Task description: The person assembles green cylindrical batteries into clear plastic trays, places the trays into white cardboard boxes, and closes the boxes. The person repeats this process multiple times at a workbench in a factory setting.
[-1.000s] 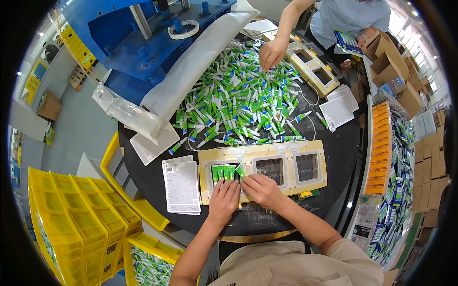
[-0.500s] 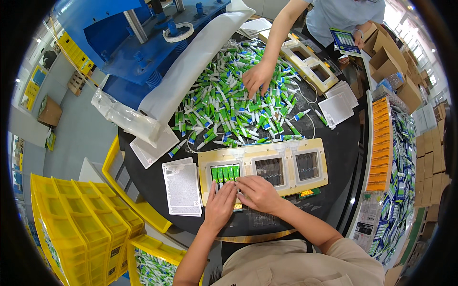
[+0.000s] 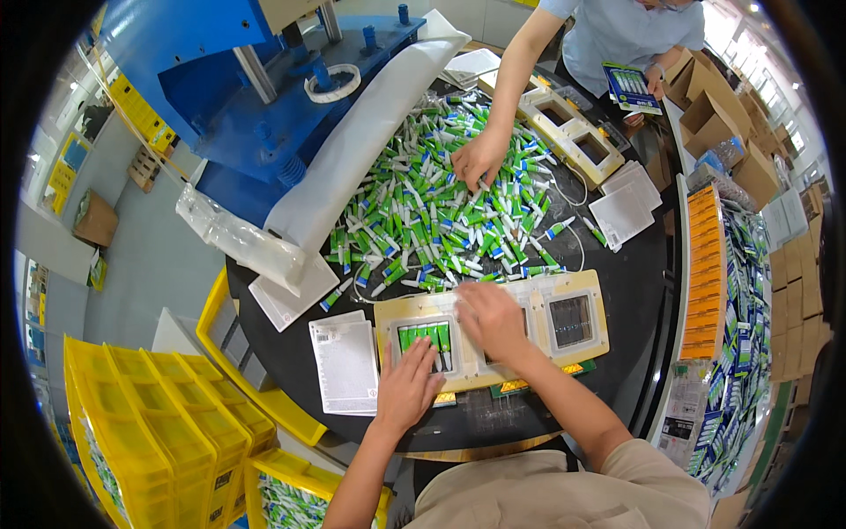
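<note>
Level the green squeeze tubes [image 3: 432, 332] gently under the unclenched left hand [image 3: 405, 390]; the right hand [image 3: 492, 321] has an unclear grip.

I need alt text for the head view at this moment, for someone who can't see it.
A person's left hand is at green tubes in the left window of a three-window frame; their right hand is over its middle. Beyond, a co-worker's hand reaches into a tube heap; white cards lie left of the frame.
</note>
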The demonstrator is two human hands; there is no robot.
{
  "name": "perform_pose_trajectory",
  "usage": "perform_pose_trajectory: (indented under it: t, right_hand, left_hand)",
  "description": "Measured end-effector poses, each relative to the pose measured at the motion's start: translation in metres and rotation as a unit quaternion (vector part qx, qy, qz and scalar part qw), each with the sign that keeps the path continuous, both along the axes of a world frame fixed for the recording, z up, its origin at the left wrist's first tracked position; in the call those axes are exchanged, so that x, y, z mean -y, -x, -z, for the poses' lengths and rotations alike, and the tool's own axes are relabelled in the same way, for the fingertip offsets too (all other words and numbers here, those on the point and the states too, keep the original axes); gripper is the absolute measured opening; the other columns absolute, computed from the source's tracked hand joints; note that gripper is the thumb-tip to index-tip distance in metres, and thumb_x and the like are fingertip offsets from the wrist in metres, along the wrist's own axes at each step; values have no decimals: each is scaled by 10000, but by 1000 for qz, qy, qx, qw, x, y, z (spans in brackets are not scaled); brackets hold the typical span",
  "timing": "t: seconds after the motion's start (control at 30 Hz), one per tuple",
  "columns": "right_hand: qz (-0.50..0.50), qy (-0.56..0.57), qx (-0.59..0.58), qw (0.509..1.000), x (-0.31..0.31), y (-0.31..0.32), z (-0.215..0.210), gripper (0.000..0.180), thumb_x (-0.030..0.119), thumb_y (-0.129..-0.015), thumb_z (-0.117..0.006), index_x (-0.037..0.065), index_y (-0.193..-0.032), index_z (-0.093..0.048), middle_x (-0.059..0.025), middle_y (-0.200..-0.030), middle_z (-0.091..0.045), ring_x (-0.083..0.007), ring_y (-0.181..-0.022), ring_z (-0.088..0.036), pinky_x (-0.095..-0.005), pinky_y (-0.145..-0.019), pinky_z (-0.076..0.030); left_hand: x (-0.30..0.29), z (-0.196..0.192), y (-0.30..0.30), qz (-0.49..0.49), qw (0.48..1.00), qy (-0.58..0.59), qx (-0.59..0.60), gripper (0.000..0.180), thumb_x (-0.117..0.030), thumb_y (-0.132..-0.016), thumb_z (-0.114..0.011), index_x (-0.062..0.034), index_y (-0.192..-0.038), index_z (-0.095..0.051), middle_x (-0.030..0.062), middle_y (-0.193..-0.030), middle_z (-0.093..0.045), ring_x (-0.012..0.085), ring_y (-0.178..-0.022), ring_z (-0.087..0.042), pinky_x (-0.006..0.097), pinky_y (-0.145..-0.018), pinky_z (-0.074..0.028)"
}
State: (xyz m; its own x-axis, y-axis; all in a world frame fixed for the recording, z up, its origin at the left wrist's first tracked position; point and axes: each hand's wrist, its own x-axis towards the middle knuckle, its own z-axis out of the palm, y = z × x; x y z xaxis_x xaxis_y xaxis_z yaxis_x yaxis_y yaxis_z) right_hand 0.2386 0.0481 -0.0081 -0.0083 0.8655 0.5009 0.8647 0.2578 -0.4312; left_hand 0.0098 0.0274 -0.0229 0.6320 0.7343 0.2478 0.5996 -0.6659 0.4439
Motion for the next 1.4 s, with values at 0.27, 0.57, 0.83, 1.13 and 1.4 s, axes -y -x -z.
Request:
perform_pose_trajectory:
  t: [0.27, 0.57, 0.83, 1.13, 1.4]
  right_hand:
    - [149, 169, 54, 973, -101, -6, 22, 208, 248, -893, -732, 50, -954, -713, -118, -906, -671, -327, -886, -647, -438, -729, -536]
    - [100, 54, -69, 991, 51, -47, -3, 218, 48, -885, -681, 27, -1098, -725, -116, -931, -640, -315, -909, -604, -417, -757, -519]
    - [32, 39, 80, 995, 80, -8, 19, 357, 31, -767, -671, -50, -1115, -660, -144, -1113, -636, -286, -990, -609, -345, -799, -544]
    - [88, 64, -43, 993, 44, -23, 0, 277, 228, -880, -724, 11, -1051, -703, -149, -1080, -678, -349, -946, -628, -440, -811, -524]
    - [256, 221, -9, 941, -95, -46, 37, 351, 365, -882, -740, 14, -875, -753, -183, -813, -714, -367, -785, -709, -445, -703, -544]
  left_hand:
    - [-150, 12, -26, -137, 978, -91, -127, 282, -250, -805, -799, -57, -971, -678, 86, -985, -630, 288, -1023, -624, 426, -840, -484]
    - [-137, 4, -11, -145, 987, 22, 68, 179, -94, -876, -713, -33, -1043, -697, 133, -1007, -648, 319, -929, -657, 403, -816, -520]
    - [-36, -16, -20, -208, 868, 288, 346, 188, -45, -920, -727, 31, -1089, -694, 73, -1024, -654, 140, -962, -633, 268, -848, -508]
    - [7, -12, -31, -220, 825, 347, 388, 195, -45, -921, -747, 21, -1102, -716, 46, -984, -689, 92, -843, -651, 233, -781, -522]
    - [18, -21, -51, -262, 750, 420, 439, 178, -96, -973, -698, -5, -1121, -740, 50, -893, -714, 102, -824, -658, 251, -792, -505]
